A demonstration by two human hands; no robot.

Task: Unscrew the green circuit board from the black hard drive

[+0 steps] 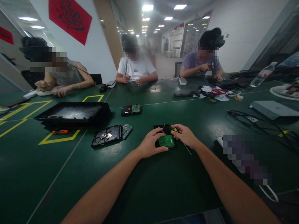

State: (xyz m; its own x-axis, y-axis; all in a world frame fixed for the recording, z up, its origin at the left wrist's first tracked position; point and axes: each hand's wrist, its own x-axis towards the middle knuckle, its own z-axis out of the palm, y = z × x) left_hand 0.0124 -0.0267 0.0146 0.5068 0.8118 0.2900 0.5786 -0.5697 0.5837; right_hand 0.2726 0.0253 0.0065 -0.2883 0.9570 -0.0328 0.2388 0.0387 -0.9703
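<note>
In front of me a hard drive [166,141] lies on the green table, its green circuit board facing up. My left hand [151,142] grips its left side, fingers over the far part and thumb along the near edge. A screwdriver [174,129] with a yellow and black handle is held in my right hand [185,135], by the drive's right side. Its thin shaft points down and to the right, away from the drive. To the left lies another hard drive [106,136], with a loose circuit board [127,130] beside it.
Farther back are a third hard drive [131,109] and a black tray [72,112] on the left. On the right are black cables [243,115], a grey box [273,109], a blurred-out object [243,157] and a bottle [263,74]. Three people sit across the table.
</note>
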